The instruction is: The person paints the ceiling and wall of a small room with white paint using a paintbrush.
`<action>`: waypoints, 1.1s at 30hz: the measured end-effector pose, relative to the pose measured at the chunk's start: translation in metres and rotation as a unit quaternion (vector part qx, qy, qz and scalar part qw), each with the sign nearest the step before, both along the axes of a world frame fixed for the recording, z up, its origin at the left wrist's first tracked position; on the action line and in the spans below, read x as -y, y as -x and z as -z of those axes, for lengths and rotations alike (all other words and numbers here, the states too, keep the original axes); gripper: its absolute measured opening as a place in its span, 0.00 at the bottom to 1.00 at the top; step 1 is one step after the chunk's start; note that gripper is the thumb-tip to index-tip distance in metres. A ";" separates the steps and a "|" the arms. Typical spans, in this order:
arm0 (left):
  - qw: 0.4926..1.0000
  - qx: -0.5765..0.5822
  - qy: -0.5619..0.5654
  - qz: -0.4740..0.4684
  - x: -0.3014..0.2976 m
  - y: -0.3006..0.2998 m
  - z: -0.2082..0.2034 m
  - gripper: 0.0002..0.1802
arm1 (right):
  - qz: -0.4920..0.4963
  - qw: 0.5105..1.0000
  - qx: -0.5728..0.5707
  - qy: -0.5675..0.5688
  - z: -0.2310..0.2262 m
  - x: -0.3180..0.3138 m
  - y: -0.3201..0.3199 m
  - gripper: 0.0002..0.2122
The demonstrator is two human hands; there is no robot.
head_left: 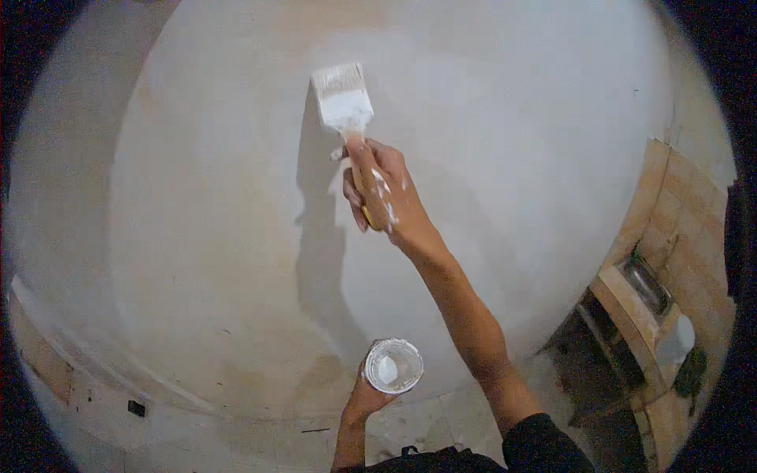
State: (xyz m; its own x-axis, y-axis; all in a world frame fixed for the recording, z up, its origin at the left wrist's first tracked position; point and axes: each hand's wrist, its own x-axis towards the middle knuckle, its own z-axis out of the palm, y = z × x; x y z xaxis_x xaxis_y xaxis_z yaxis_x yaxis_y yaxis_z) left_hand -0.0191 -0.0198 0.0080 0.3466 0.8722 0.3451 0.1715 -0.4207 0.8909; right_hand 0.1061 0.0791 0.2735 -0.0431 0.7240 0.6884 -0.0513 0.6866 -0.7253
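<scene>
Your right hand is closed around the handle of a wide, flat paintbrush, with a bit of yellow handle showing below your palm. The brush points upward, its bristles against or just off the pale wall (the view doesn't settle which), and white paint coats the lower bristles and the part above your fingers. White smears mark the back of that hand too, and a shadow of the brush and your arm falls on the wall to their left.

Your left hand is wrapped around a round, open paint container, down near the lower edge of the view. You can look straight into it: white paint lies inside, and more is caked around the rim. Your hands are well apart, the right one high and the left one low.

The wall looks whiter to the right of the brush, while beige patches show to the left, low down and along the top. A dark sleeve covers your upper right arm. Off to your right, a worktop stands by beige tiles, bearing a white item too small to identify.
</scene>
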 end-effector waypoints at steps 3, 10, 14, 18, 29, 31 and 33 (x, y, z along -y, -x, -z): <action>1.000 -0.013 0.009 -0.011 0.000 -0.006 -0.002 0.38 | 0.025 1.000 0.012 -0.012 -0.009 0.000 -0.004 0.26; 0.996 0.058 0.069 0.011 0.001 0.002 -0.001 0.37 | -0.045 0.999 -0.011 0.013 -0.014 -0.002 -0.003 0.26; 0.999 0.031 0.028 -0.010 0.002 -0.005 -0.012 0.39 | 0.083 0.995 0.061 0.010 -0.008 0.029 -0.005 0.21; 0.999 0.004 0.042 -0.026 0.002 -0.005 -0.009 0.39 | 0.454 0.848 0.192 -0.197 -0.025 0.035 -0.001 0.21; 0.998 0.040 0.026 0.029 -0.004 0.006 -0.002 0.40 | 0.442 0.830 0.295 -0.169 -0.026 0.033 0.013 0.25; 0.999 0.025 0.020 0.018 -0.002 0.004 -0.005 0.40 | 0.428 0.859 0.237 -0.154 -0.032 0.046 0.007 0.24; 1.000 0.007 0.014 0.008 -0.001 0.004 -0.002 0.40 | 0.435 0.852 0.211 -0.200 -0.035 0.028 -0.001 0.23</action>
State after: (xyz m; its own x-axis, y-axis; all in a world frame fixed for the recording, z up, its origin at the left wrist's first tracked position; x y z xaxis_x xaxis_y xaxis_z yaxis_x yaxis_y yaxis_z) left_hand -0.0230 -0.0184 0.0098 0.3562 0.8758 0.3258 0.1517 -0.3982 0.9047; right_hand 0.1073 0.0516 0.3081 0.0867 0.3196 0.9436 0.8107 0.5279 -0.2533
